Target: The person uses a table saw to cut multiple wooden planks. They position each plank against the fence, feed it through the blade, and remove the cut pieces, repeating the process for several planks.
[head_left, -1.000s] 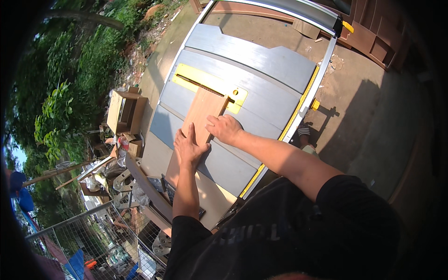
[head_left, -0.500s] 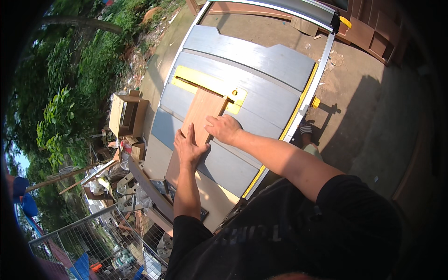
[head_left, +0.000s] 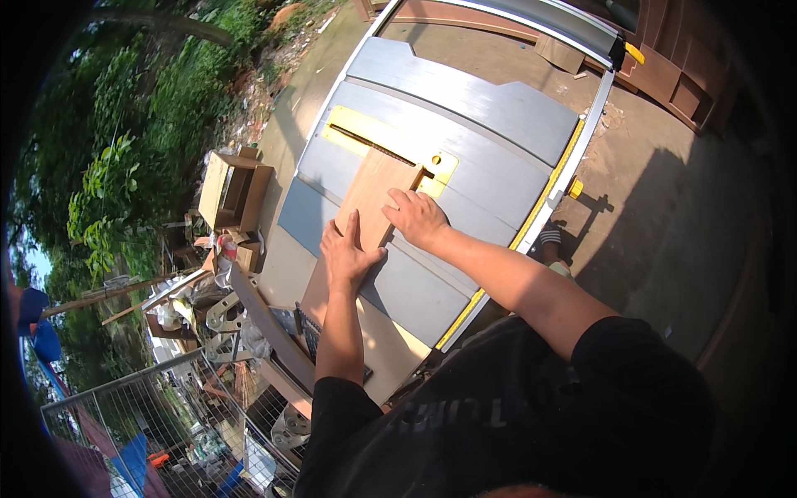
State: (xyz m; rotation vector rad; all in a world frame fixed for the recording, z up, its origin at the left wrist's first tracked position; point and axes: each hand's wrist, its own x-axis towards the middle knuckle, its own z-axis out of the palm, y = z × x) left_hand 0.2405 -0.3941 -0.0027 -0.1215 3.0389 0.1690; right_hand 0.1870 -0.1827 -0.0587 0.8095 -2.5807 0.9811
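A flat reddish-brown wooden board (head_left: 368, 184) lies on the grey metal top of a table saw (head_left: 490, 199). Its far end reaches the slot in the yellow throat plate (head_left: 444, 160), where the blade cannot be made out. My left hand (head_left: 349, 253) spans the board's width, fingers on its top and left side, thumb by the right edge. Just ahead and to the right, my right hand (head_left: 418, 219) has its curled fingers against the board's right edge. The board's near part runs on behind my left forearm.
A yellow measuring scale and rail (head_left: 544, 195) edge the saw's right side. Brown wooden panels (head_left: 681, 95) stand at the far right. To the left are an open cardboard-coloured box (head_left: 228, 191), scrap, and a wire mesh fence (head_left: 166, 407). Bushes grow beyond.
The whole view has shifted, so saw, board and hands appear slightly right and higher. Against the saw, the board and both hands have hardly moved.
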